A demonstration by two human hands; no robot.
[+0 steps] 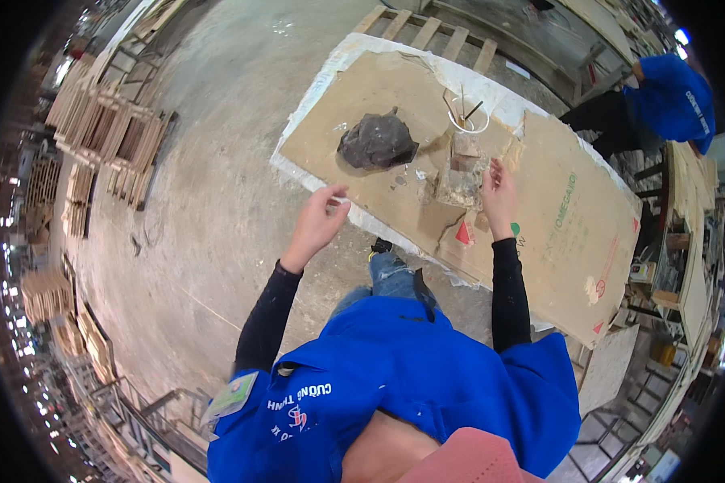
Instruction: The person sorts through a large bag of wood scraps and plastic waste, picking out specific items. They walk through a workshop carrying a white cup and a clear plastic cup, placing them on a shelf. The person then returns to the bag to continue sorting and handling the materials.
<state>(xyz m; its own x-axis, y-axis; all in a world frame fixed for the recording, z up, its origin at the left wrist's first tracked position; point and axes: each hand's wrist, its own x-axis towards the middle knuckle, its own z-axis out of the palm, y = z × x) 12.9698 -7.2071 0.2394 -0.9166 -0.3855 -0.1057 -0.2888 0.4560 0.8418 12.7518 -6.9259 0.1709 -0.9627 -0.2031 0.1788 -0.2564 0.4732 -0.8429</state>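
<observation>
My left hand (pixel 324 217) hovers at the near edge of the cardboard-covered table (pixel 556 233), fingers loosely bent and apart, nothing in them. Over the board, my right hand (pixel 499 189) is beside a small brownish box-like block (pixel 465 151). Its fingers are half curled with a gap at the thumb, and I see nothing held. Below the block lies a rough, pale, messy patch or container (pixel 457 189), too unclear to name. A white cup (pixel 478 123) with several thin sticks or brushes stands behind. Left of these sits a crumpled dark plastic bag or wrapped lump (pixel 378 142).
A co-worker in a blue shirt (pixel 673 101) stands beyond the table's far right. Stacked wooden slats (pixel 109 133) are on the floor to the left. A slatted pallet (pixel 427 34) lies behind the table. Workbenches (pixel 697 274) line the right side.
</observation>
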